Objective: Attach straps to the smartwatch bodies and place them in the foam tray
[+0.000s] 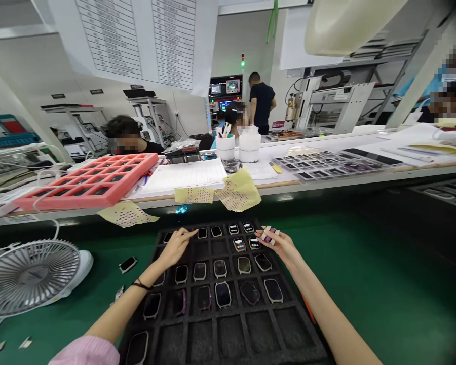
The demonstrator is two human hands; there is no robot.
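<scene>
A black foam tray [220, 324] with square compartments lies before me, holding several smartwatch bodies without straps. My left hand [177, 247] is over its back left part. Its index finger is stretched out to the edge of a dark-screened watch [201, 233], touching or just above it; the other fingers curl loosely, with nothing visible in them. At the back right corner, my right hand [283, 247] is closed on small white and purple pieces [269, 234], whose kind I cannot make out. Beside it, several watches show lit screens, among them a lit watch [254, 243].
A white fan [32, 276] stands at the left on the green mat [365, 284]. A loose watch [128, 264] and small pale pieces [26, 342] lie nearby. The raised shelf carries a pink foam tray [110, 195], white cups [250, 147] and a clear tray [315, 175]. Other people work beyond.
</scene>
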